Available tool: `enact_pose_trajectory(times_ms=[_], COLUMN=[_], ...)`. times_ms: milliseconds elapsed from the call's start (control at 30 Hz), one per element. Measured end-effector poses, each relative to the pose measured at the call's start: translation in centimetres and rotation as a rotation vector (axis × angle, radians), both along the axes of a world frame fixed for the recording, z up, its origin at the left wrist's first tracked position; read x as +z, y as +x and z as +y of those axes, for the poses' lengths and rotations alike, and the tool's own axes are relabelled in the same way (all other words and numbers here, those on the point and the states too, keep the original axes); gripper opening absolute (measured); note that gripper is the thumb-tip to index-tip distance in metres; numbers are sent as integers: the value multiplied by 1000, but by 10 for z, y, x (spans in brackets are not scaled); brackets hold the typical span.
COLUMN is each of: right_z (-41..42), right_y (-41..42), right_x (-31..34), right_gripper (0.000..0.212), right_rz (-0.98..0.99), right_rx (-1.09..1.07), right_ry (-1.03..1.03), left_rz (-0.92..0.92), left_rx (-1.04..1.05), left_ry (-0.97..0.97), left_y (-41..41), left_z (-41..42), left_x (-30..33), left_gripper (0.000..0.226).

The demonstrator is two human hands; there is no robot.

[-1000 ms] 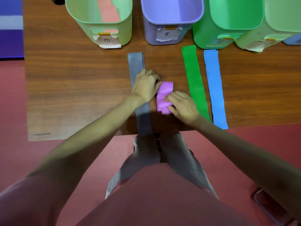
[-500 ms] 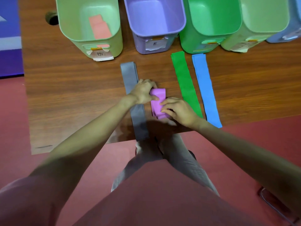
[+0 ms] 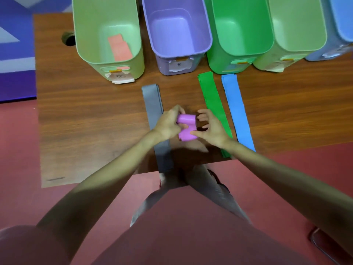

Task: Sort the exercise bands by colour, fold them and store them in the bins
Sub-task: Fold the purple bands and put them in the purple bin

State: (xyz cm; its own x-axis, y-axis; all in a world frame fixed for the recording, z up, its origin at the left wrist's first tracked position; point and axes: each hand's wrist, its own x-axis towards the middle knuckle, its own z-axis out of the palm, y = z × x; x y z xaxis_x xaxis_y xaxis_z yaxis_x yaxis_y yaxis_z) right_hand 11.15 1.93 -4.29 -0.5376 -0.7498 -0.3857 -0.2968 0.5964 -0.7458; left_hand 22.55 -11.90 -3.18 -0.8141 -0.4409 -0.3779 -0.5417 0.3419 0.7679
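Observation:
A folded pink band (image 3: 187, 127) is held between both hands a little above the wooden table (image 3: 86, 119). My left hand (image 3: 169, 124) grips its left side; my right hand (image 3: 209, 127) pinches its lower right corner, other fingers spread. A grey band (image 3: 155, 119) lies flat under my left wrist. A green band (image 3: 213, 98) and a blue band (image 3: 236, 109) lie flat to the right. At the back stand a light green bin (image 3: 107, 60) holding a folded salmon band (image 3: 119, 47), a purple bin (image 3: 179, 50), a green bin (image 3: 242, 50), another light green bin (image 3: 298, 46) and a blue bin (image 3: 342, 25).
A round cable hole (image 3: 68, 38) is in the table's back left corner. Paper labels are taped to the bins' fronts. The near table edge runs just behind my wrists, with red floor below. A chair leg (image 3: 322, 247) shows at lower right.
The pink band has been folded shorter and lifted off the table. Both hands rose with it. The camera tilted up, showing more of the bins.

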Motion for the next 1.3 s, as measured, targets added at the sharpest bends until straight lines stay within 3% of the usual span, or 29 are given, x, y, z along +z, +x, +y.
enact_pose_trajectory(times_ms=[67, 200, 367, 500, 700, 800, 1033, 1300], right_z=[-11, -37, -82, -135, -201, -224, -263, -270], right_y=[-10, -29, -62, -88, -125, -135, -146, -154], right_x=[13, 51, 99, 122, 101, 79, 31, 19], right_gripper=[56, 31, 26, 26, 18, 7, 18, 32], right_rz=[-108, -94, -90, -118, -40, 21, 8, 79], right_rx=[48, 85, 122, -19, -146, -122, -37, 16], right_ry=[-24, -172, -395, -442, -300, -107, 216, 370], left_rz=[64, 224, 365, 399, 292, 154, -170, -263], left_rx=[30, 104, 230, 401, 628, 570, 430, 430], left_ry=[3, 98, 130, 117, 12, -32, -164, -127], left_y=[-3, -15, -48, -87, -144, -165, -195, -207], left_z=[-8, -36, -83, -120, -173, -191, -219, -225], left_x=[10, 43, 103, 131, 102, 76, 22, -5], left_gripper=[31, 35, 43, 44, 60, 55, 40, 34])
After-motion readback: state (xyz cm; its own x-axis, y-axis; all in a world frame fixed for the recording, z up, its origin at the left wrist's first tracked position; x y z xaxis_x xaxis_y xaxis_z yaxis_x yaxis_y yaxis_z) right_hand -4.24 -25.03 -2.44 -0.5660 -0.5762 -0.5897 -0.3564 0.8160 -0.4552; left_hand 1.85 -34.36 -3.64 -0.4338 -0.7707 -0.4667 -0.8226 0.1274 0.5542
